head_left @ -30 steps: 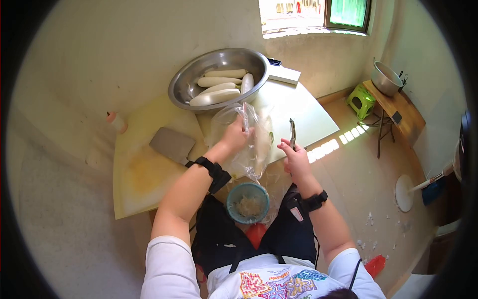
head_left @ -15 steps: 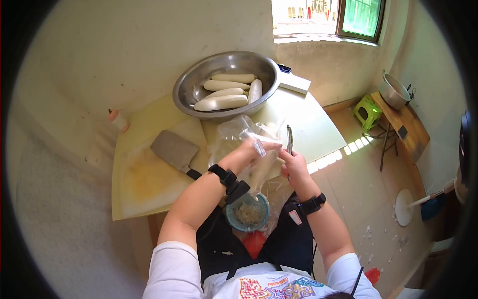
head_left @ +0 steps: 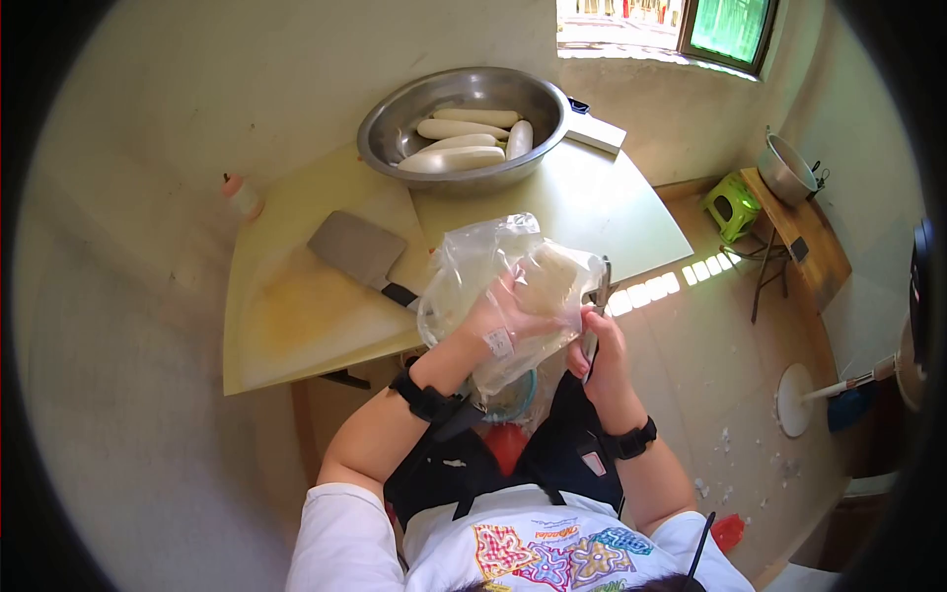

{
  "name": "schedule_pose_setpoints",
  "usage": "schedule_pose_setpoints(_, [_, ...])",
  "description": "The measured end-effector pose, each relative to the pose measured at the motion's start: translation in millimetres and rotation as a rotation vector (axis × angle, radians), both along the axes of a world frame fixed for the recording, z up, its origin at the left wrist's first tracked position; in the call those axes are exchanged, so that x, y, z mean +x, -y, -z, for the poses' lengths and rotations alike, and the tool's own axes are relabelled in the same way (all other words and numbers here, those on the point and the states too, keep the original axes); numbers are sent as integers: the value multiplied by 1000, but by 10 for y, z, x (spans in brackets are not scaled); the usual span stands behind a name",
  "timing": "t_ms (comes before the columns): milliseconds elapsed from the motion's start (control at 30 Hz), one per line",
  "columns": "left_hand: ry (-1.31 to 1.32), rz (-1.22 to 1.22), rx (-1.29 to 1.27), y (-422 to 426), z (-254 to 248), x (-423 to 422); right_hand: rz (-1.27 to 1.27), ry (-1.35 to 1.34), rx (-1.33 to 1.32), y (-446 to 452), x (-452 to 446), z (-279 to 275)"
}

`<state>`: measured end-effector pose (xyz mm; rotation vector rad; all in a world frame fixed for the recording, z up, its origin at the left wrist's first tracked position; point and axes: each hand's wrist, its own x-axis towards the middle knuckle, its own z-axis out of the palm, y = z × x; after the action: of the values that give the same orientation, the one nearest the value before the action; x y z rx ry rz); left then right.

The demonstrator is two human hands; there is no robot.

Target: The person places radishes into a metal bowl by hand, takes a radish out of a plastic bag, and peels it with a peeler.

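Observation:
My left hand (head_left: pixel 505 308) is closed about a clear plastic bag (head_left: pixel 475 259) above the table's front edge; the film covers part of the fingers. Something pale shows through the bag beyond the fingers, but its shape is unclear. My right hand (head_left: pixel 605 357) grips a slim metal peeler (head_left: pixel 605 281) upright, right beside the bag. At the back of the table, several peeled white radishes (head_left: pixel 459 159) lie in a large steel basin (head_left: pixel 380 148). A broad cleaver (head_left: pixel 357 247) rests on the cutting board (head_left: pixel 281 331), its black handle pointing toward my left wrist.
Below the bag, between my knees, is a blue-rimmed basket (head_left: pixel 530 395), partly hidden. A white box (head_left: pixel 596 133) lies right of the basin, and a bottle (head_left: pixel 241 197) stands by the left wall. A green stool (head_left: pixel 732 207) and a wooden bench (head_left: pixel 819 259) are at the right.
The bag has risen and spread out around my left hand, covering more of the basket. My right hand has shifted slightly right and down with the peeler. The view has tilted downward.

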<state>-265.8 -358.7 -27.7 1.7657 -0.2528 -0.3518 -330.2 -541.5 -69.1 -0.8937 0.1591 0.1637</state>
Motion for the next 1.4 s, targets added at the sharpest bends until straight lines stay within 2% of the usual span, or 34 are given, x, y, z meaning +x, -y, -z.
schedule_pose_setpoints(100, [90, -32, 128, -31, 0, -350, 98, 120, -56, 41, -292, 12])
schedule_pose_setpoints(167, [151, 50, 250, -54, 59, -536, 165, 160, -73, 66, -477, -22])
schedule_pose_setpoints(233, [132, 105, 177, -32, 13, -735, 154, 108, -58, 49, -661, -68])
schedule_pose_setpoints(267, [137, 161, 108, -14, -6, -806, 160, 64, -177, 21, -730, -111])
schedule_pose_setpoints(300, [121, 160, 103, -6, 35, -858, 164, 24, -295, -1, -797, -119])
schedule_pose_setpoints(400, [136, 224, 203, 19, 230, -982, 161, -65, -265, 66, -957, 121])
schedule_pose_setpoints(467, [262, 211, -75, 41, 407, -1058, 159, -88, -273, 76, -1053, 233])
schedule_pose_setpoints(500, [254, 206, -82, 34, 481, -1074, 159, -102, -275, 80, -1092, 285])
schedule_pose_setpoints(567, [173, 282, 259, 9, 532, -1078, 149, -125, -279, 72, -1148, 370])
schedule_pose_setpoints(600, [167, 281, 258, 12, 583, -1091, 146, -140, -278, 67, -1164, 409])
schedule_pose_setpoints(667, [410, 345, 538, 35, 643, -1120, 135, -155, -271, 69, -1198, 510])
schedule_pose_setpoints(767, [449, 278, 599, -32, 564, -1183, 117, -182, -254, 42, -1194, 573])
schedule_pose_setpoints(900, [464, 197, 428, -66, 850, -1160, 98, -209, -217, 40, -1161, 680])
schedule_pose_setpoints(967, [230, 81, 175, -95, 935, -1157, 121, -248, -209, 62, -1135, 774])
schedule_pose_setpoints(1067, [207, 147, 39, -237, 904, -1124, 165, -310, -185, 109, -1114, 873])
schedule_pose_setpoints(1200, [105, 194, 201, -398, 801, -1090, 218, -395, -57, 210, -1081, 1024])
schedule_pose_setpoints(1267, [-81, 167, 27, -461, 845, -1076, 238, -453, 2, 277, -1065, 1112])
schedule_pose_setpoints(1400, [-75, 182, -18, -534, 634, -1087, 249, -493, 76, 314, -1060, 1239])
